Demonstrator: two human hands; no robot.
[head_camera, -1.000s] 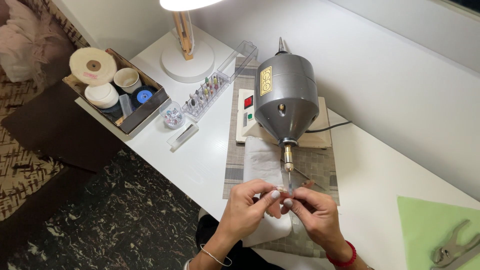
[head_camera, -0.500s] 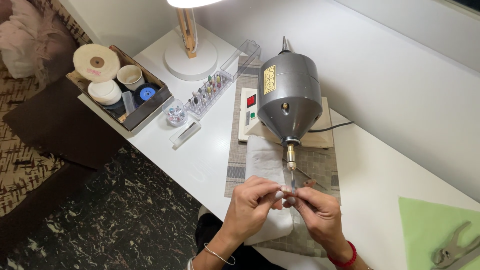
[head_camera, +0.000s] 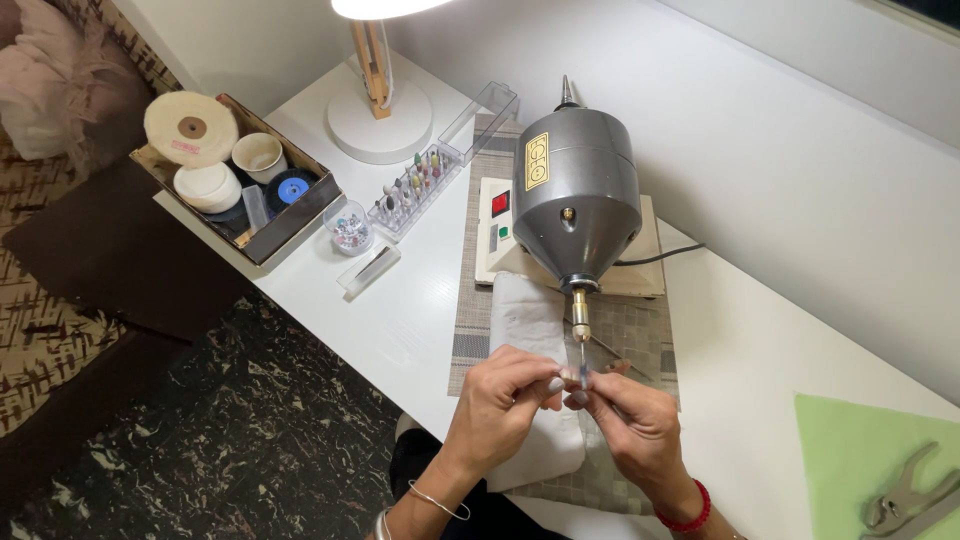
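Polishing motor (head_camera: 575, 200), a grey cone-shaped unit on a cream base, is sitting at the centre of the frame with its brass spindle (head_camera: 580, 318) pointing toward the lower edge. Compared with the picture one second back, both hands are staying at the spindle tip, and the fingers are shifting only slightly; the left hand (head_camera: 500, 405) is now closing its thumb and forefinger more tightly toward the tip. This is suggesting fine work on the spindle end that is continuing rather than finishing.

The left hand is pinched narrow, its fingertips (head_camera: 553, 383) meeting a small slim part just below the spindle. What that part is cannot be told; it is too small. The right hand (head_camera: 635, 425) is also pinched narrow, gripping the same small part from the other side, with the fingertips of the two hands touching or nearly touching.

A folded white cloth (head_camera: 525, 320) is lying under the left hand on a woven grey mat (head_camera: 470, 330). On the white table (head_camera: 400, 320), a clear rack of small burs (head_camera: 415, 185) is standing in the upper middle of the frame, beside a lamp base (head_camera: 380, 125). A tray of buffing wheels (head_camera: 225, 175) is occupying the upper left. Metal pliers (head_camera: 905, 500) are resting on a green sheet (head_camera: 850, 450) at the lower right.
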